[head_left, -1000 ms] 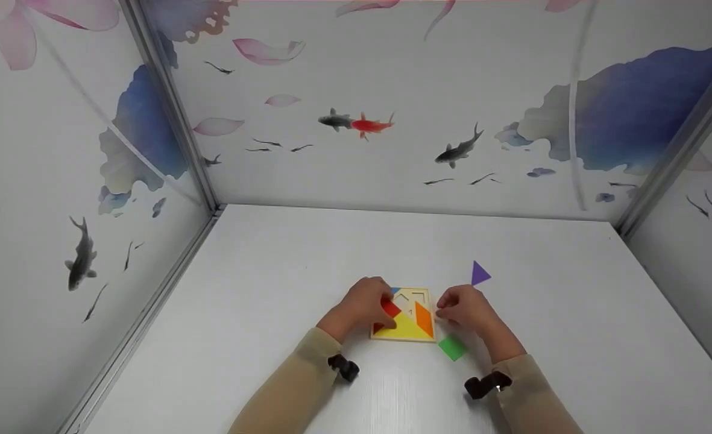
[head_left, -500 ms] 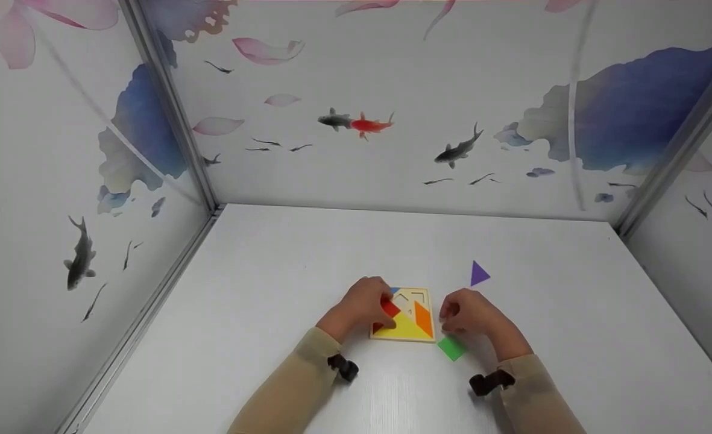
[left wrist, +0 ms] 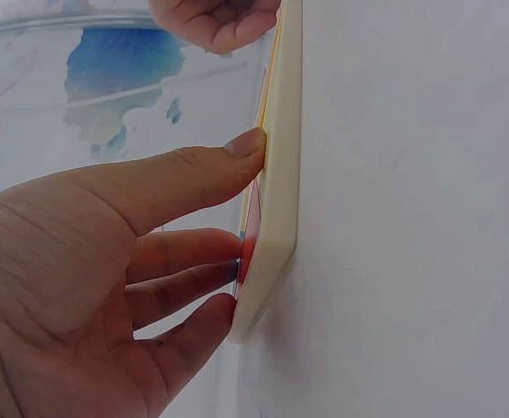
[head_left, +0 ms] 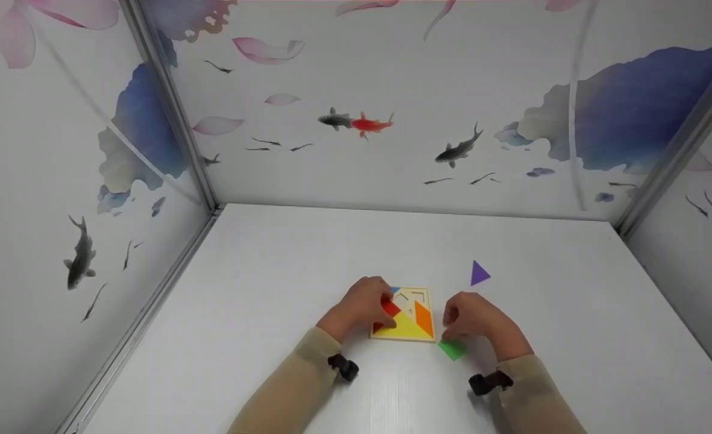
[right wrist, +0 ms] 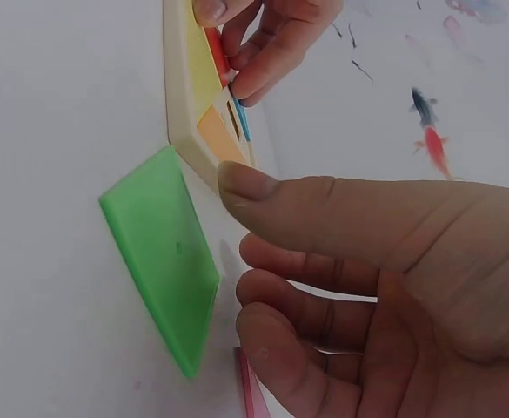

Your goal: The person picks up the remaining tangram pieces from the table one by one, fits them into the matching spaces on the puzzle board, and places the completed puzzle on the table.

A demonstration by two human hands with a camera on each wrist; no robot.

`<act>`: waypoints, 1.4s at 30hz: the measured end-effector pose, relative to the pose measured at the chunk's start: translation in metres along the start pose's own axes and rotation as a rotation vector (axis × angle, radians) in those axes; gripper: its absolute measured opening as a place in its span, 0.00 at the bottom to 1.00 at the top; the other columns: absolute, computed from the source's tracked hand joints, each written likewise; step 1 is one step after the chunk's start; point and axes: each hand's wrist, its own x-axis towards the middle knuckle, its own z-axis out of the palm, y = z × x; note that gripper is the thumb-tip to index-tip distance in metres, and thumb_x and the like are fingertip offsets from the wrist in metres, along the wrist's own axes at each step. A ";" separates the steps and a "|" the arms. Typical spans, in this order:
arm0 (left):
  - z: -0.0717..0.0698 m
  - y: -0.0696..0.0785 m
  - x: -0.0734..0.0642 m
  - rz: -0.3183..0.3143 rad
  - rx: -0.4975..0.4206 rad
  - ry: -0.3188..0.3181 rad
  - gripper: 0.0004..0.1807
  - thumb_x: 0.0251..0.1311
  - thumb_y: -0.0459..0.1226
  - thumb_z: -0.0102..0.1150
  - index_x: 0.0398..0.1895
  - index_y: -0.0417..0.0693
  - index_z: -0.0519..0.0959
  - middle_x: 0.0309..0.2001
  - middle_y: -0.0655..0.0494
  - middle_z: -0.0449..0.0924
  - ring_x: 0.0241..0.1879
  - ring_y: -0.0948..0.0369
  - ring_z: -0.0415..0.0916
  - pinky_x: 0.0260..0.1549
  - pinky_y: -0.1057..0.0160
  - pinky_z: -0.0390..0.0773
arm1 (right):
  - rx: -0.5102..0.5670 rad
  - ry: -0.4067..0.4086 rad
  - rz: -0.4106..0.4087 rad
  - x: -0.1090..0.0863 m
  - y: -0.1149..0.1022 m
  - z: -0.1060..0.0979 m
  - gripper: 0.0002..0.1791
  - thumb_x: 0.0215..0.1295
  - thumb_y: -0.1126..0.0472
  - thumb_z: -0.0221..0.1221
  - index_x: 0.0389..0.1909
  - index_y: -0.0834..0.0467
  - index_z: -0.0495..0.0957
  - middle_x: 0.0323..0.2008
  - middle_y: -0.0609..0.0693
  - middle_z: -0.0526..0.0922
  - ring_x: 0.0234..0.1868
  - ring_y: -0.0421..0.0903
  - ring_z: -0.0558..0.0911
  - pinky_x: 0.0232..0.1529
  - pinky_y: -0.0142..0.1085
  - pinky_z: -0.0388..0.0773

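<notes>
A shallow wooden tangram board (head_left: 403,340) holds yellow, red, orange and blue pieces, with bare recesses in its far right part. My left hand (head_left: 363,301) rests on its left side. In the left wrist view the thumb (left wrist: 206,178) and fingertips press on the board's face. My right hand (head_left: 470,316) hovers right of the board, fingers loosely bent with nothing between them. Its thumb tip is close to a green square piece (right wrist: 171,252), flat on the table; contact is unclear. A pinkish edge of a piece (right wrist: 247,387) shows partly behind the right fingers.
A purple triangle (head_left: 480,273) lies on the white table (head_left: 307,241) beyond my right hand. White walls (head_left: 392,169) printed with fish and petals enclose the table at the back and sides. Each wrist carries a small black camera mount.
My right hand has drawn back from the board's right edge and shifted slightly right and toward me, over the green square. The left hand and the board stay in place.
</notes>
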 end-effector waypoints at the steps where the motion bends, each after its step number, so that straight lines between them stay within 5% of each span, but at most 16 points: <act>1: 0.000 0.000 0.000 0.000 0.001 0.000 0.25 0.51 0.47 0.84 0.52 0.49 0.88 0.51 0.59 0.81 0.51 0.59 0.71 0.56 0.62 0.79 | -0.011 -0.005 0.015 0.000 -0.001 0.000 0.13 0.54 0.59 0.80 0.34 0.54 0.85 0.32 0.50 0.83 0.35 0.47 0.79 0.42 0.40 0.82; 15: 0.000 -0.001 0.000 -0.012 -0.007 -0.002 0.26 0.51 0.47 0.84 0.51 0.48 0.87 0.51 0.58 0.80 0.50 0.59 0.71 0.56 0.61 0.79 | -0.145 -0.009 0.064 -0.006 -0.017 0.008 0.17 0.50 0.59 0.83 0.32 0.55 0.82 0.31 0.51 0.82 0.35 0.49 0.78 0.46 0.46 0.83; 42: 0.001 0.002 0.000 -0.039 -0.012 0.007 0.25 0.50 0.47 0.85 0.51 0.52 0.88 0.51 0.61 0.80 0.51 0.60 0.71 0.56 0.62 0.80 | -0.089 0.002 0.101 -0.006 -0.020 0.008 0.14 0.55 0.62 0.80 0.37 0.57 0.84 0.33 0.52 0.82 0.36 0.50 0.79 0.50 0.47 0.86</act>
